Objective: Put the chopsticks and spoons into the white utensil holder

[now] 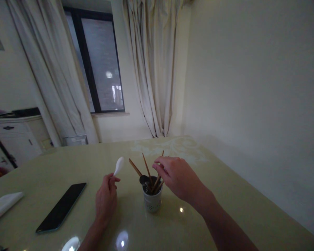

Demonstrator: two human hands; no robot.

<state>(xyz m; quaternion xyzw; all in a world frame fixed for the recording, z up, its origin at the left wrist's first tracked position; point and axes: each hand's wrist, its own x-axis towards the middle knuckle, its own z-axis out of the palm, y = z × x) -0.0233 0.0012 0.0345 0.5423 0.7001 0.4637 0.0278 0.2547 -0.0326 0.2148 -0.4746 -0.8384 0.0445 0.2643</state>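
My left hand (106, 198) holds a white spoon (118, 165) upright by its handle, just left of a small white utensil cup (152, 203) on the glossy table (225, 209). The cup holds several brown chopsticks (146, 170) and a dark spoon (143, 180). My right hand (176, 176) hovers over the cup's right side, fingertips pinched at the tops of the chopsticks; whether it grips one I cannot tell for sure.
A black phone (61, 207) lies flat on the table to the left. A white folded cloth (2, 205) rests at the far left edge. Behind the table are a window (102, 66), curtains (154, 69) and a white cabinet (15, 136).
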